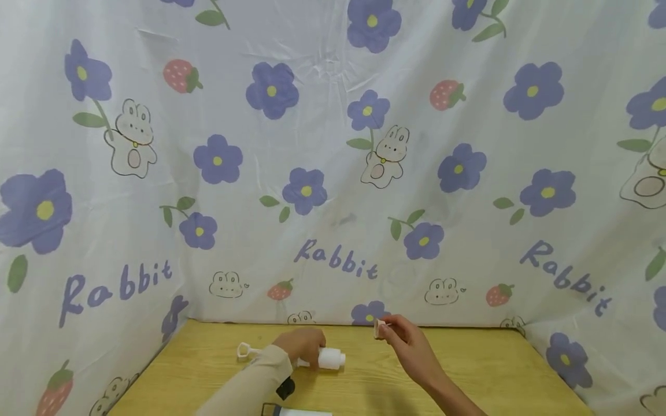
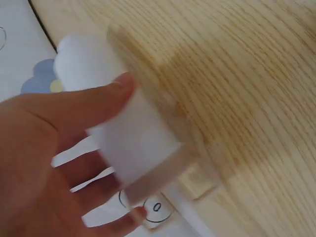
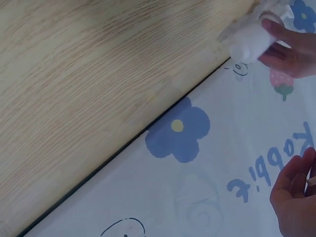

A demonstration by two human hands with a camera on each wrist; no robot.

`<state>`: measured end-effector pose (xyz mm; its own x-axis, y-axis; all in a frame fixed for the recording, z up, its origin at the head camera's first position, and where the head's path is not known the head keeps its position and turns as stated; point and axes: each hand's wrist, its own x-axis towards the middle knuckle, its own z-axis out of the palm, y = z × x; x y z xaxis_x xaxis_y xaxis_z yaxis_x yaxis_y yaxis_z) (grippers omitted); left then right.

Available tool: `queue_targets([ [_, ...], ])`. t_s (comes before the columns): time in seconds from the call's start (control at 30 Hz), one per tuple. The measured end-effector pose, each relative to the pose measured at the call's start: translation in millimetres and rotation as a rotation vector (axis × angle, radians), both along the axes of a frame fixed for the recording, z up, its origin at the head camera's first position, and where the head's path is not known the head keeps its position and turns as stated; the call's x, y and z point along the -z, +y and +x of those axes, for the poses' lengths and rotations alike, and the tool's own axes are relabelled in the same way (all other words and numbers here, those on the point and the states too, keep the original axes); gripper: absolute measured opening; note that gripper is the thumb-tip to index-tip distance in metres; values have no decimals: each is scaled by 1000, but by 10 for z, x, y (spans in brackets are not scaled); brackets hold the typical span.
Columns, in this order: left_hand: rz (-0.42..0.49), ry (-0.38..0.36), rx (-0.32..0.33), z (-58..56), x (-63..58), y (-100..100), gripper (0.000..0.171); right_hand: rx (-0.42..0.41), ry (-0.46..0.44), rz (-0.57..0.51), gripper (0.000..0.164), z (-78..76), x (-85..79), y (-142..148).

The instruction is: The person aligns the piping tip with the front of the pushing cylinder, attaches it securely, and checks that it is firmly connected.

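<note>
My left hand [image 1: 307,344] grips a white cylinder [image 1: 330,359] with a narrower end, low over the wooden table. In the left wrist view the thumb [image 2: 111,101] lies along the white cylinder [image 2: 133,136], and a blurred see-through part shows beside and below it. On the other side of the hand a white loop-ended piece [image 1: 244,350] sticks out, partly hidden by the sleeve. My right hand [image 1: 416,352], raised near the table's back edge, pinches a small pale, cap-like piece [image 1: 379,329]. In the right wrist view only a sliver of that piece shows.
A black object [image 1: 285,388] lies beside the left sleeve. Nearer the front, a white object with a dark edge [image 1: 302,412] is cut off by the frame. Printed fabric [image 1: 333,219] with flowers and rabbits hangs behind and at both sides of the wooden table [image 1: 484,370].
</note>
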<state>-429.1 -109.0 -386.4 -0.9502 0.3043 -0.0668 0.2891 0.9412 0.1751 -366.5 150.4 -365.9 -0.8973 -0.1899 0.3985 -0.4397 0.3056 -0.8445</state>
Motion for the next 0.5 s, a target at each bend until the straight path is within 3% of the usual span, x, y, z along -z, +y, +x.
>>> queue_targets([
  [0.13, 95, 123, 58, -27, -87, -35, 41, 25, 11, 11, 32, -10, 3, 4],
  [0.23, 121, 251, 130, 9, -235, -46, 44, 49, 4, 13, 30, -22, 18, 17],
  [0.37, 164, 368, 185, 177, -454, -66, 42, 78, 9, 15, 27, -43, 34, 40],
  [0.5, 234, 387, 187, 392, -625, -117, 47, 90, 26, 19, 27, -57, 43, 65],
])
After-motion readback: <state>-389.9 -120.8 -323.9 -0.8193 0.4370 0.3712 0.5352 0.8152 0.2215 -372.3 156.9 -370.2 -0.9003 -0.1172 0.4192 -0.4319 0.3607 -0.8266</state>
